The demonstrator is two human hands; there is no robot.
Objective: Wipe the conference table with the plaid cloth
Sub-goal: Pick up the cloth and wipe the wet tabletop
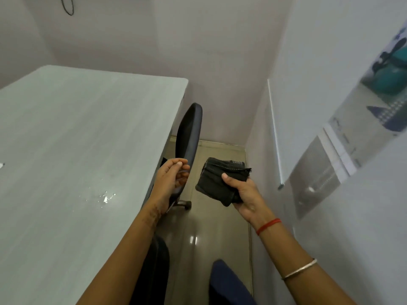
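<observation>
Gripping folded dark cloth (220,180), right hand (245,193) hovered beside table (66,128); left hand (172,178) loosely curled, empty; wet patch (103,197) at 8 o'clock unwiped.

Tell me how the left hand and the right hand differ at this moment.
The right hand grips the folded dark cloth; the left hand holds nothing, its fingers loosely curled. The right wrist wears a red thread; the left wrist shows none. The left hand hangs beside the conference table edge, the right hand nearer the wall. Neither touches the table.
</observation>
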